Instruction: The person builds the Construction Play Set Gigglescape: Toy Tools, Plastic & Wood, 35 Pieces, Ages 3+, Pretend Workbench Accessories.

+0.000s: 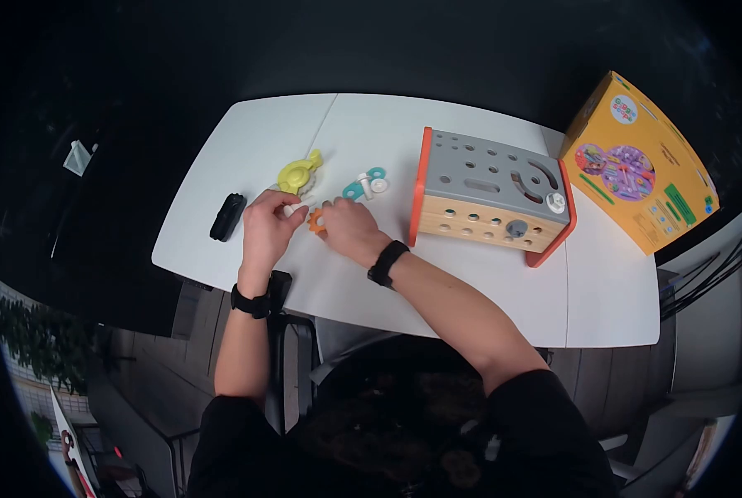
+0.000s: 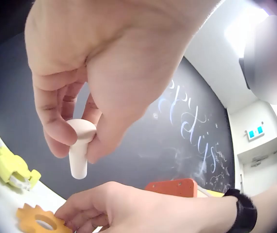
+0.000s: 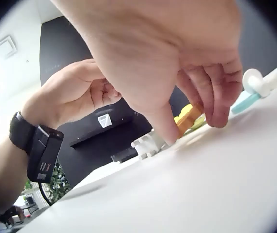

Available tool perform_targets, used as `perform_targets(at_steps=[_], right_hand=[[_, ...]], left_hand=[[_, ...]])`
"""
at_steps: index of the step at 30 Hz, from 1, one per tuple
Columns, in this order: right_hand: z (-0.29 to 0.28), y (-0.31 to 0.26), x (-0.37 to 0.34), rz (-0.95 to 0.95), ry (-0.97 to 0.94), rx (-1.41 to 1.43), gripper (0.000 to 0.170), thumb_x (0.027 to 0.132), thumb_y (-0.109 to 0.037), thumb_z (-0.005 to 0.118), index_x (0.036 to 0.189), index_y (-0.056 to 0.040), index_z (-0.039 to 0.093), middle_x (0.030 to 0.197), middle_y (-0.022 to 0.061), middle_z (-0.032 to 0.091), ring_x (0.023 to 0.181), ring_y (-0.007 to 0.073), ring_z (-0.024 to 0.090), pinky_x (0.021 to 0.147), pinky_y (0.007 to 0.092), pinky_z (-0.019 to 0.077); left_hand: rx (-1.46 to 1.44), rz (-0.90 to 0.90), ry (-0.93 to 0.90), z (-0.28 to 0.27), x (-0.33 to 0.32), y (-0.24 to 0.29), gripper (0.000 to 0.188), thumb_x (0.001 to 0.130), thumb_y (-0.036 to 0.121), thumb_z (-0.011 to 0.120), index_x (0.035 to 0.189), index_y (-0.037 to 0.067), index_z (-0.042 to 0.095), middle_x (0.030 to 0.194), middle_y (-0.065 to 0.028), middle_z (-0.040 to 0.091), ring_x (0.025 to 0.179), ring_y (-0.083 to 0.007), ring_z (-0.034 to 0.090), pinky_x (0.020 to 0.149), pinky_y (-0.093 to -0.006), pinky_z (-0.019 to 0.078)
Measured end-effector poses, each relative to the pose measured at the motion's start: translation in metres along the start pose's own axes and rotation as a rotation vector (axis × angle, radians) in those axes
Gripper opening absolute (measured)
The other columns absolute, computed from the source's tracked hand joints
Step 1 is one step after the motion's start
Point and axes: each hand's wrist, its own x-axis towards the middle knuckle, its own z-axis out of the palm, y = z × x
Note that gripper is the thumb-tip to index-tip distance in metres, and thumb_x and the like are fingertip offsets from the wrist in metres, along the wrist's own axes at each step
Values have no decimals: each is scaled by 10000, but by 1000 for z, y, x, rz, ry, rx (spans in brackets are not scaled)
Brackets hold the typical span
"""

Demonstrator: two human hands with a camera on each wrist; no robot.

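Note:
My left hand [image 1: 265, 228] is raised over the table, its thumb and fingers pinching a white toy bolt [image 2: 79, 162] by its rounded head, shank downward. Just to its right, my right hand [image 1: 350, 228] pinches an orange toy gear [image 1: 315, 221] low over the tabletop; its fingers hide part of the gear. Beyond both hands lies a lime-green toy piece [image 1: 296, 176]. A white toothed piece [image 3: 148, 145] shows near the right thumb in the right wrist view. To the right of that, a teal strip [image 1: 353, 191] lies with a white bolt [image 1: 364, 183] and a white nut [image 1: 380, 187].
A wooden toy workbench [image 1: 462, 207] with a grey, holed top and orange ends stands right of the hands. Behind it, a yellow box [image 1: 649, 195] leans at the table's right end. A black case [image 1: 227, 217] lies on the white table [image 1: 222, 158] at left.

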Motion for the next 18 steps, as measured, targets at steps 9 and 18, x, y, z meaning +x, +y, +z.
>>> perform_targets(at_steps=[9,18], right_hand=[[-69,-9,-36,77,219,566,350,834,-39,728,1110,18,520,821,245,695,774,394,717,670,433,576],[-86,-16,-81,10,353,671,321,864,3,691,1131,-34,519,809,187,714,754,353,723,653,403,555]], left_hand=[[-218,50,-73,-24,-21,51,252,765,16,810,1004,-11,735,924,-92,702,736,-153,674,697,-265,557],[-11,274,25,-5,-29,82,396,684,194,927,943,6,694,911,-76,690,730,-204,660,665,-309,539]])
